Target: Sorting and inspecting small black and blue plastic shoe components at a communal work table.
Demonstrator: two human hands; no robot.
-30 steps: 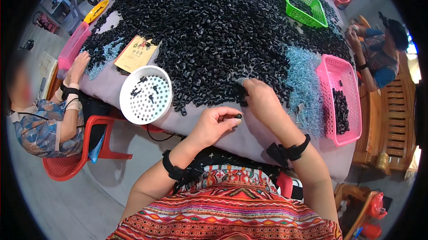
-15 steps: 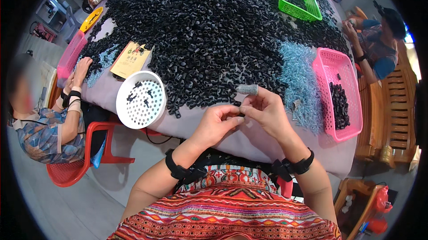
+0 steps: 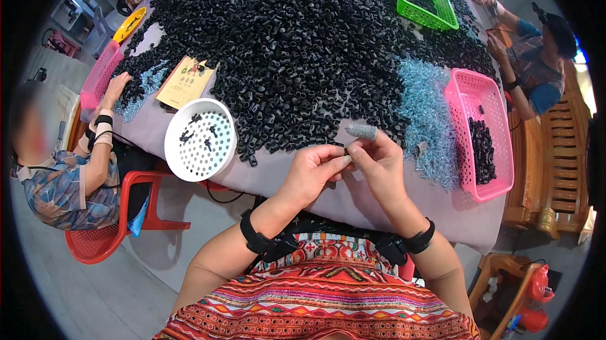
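Note:
Close to the table's near edge, my left hand and my right hand meet fingertip to fingertip. Both are closed in a pinch on a small black plastic part, almost wholly covered by the fingers. A grey cover sits on my right index finger, which sticks out past the pinch. Just beyond my hands spreads a large heap of small black plastic parts. Right of it lies a pile of small clear bluish pieces.
A white perforated bowl with a few black pieces stands left. A pink basket holding black pieces is right, a green basket far right. A yellow booklet lies beyond the bowl. Other people sit around the table.
My hands have shifted slightly to the right and turned, still pinched together; the black part is now more hidden. At the right, a co-worker's hands have moved apart.

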